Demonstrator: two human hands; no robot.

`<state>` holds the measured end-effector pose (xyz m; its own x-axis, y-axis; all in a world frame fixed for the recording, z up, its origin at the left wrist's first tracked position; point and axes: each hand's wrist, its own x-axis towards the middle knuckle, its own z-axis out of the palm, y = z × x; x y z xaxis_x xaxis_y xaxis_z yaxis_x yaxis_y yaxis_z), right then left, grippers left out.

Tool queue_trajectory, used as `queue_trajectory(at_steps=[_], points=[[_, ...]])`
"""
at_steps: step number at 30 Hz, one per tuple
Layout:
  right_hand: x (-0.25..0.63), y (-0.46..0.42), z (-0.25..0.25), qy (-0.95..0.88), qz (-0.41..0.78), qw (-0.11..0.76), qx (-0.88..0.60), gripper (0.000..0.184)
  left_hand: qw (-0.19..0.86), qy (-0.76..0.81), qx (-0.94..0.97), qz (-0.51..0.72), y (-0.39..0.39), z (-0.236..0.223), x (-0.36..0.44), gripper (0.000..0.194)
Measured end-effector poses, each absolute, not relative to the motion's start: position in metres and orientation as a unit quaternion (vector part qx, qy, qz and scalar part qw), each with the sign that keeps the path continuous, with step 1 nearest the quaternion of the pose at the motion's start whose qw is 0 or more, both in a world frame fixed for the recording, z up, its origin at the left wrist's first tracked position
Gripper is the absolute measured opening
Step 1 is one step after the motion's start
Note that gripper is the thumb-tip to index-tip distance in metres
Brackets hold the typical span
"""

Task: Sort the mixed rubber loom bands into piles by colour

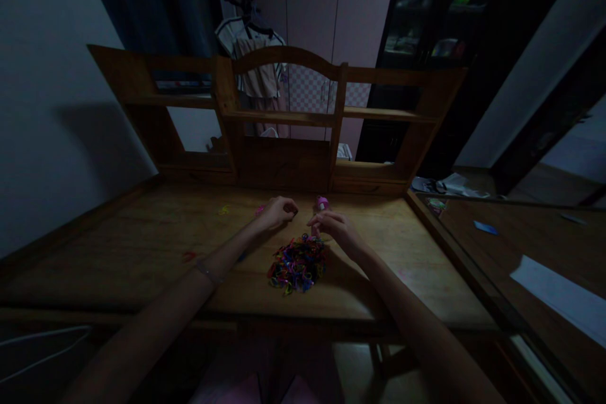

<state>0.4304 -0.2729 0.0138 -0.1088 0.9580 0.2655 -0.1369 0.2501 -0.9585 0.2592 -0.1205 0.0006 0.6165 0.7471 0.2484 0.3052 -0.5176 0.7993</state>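
On the wooden desk [379, 252] lies a heap of small, glossy, many-coloured loops [298, 268], possibly rubber bands; the dim light hides their exact kind. My left hand [278, 211] is beyond the heap, to its left, with thumb and fingers pinched together. Something small and dark shows at its fingertips, too small to name. Just over the heap's far right side, my right hand [331, 225] is also closed in a pinch; what it holds, if anything, cannot be made out. Behind its fingers stands a small pink container [322, 203] with a pale label.
Apart from the heap lie small yellow pieces [223, 209], red pieces [189, 256] and pink pieces [260, 209]. A wooden shelf unit [284, 117] rises along the desk's far edge. At right, another surface holds white paper [561, 297] and a blue card [485, 227].
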Motion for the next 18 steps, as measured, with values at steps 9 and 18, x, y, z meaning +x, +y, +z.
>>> queue_trajectory(at_steps=[9,18], points=[[0.436,-0.27,0.014,-0.552,0.497,0.579,-0.336,0.024,0.303,0.337,0.857,0.246,-0.122,0.01,0.251,0.023],[0.438,-0.269,0.013,-0.537,0.502,0.589,-0.335,0.023,0.278,0.336,0.862,0.259,-0.115,0.005,0.252,0.023]])
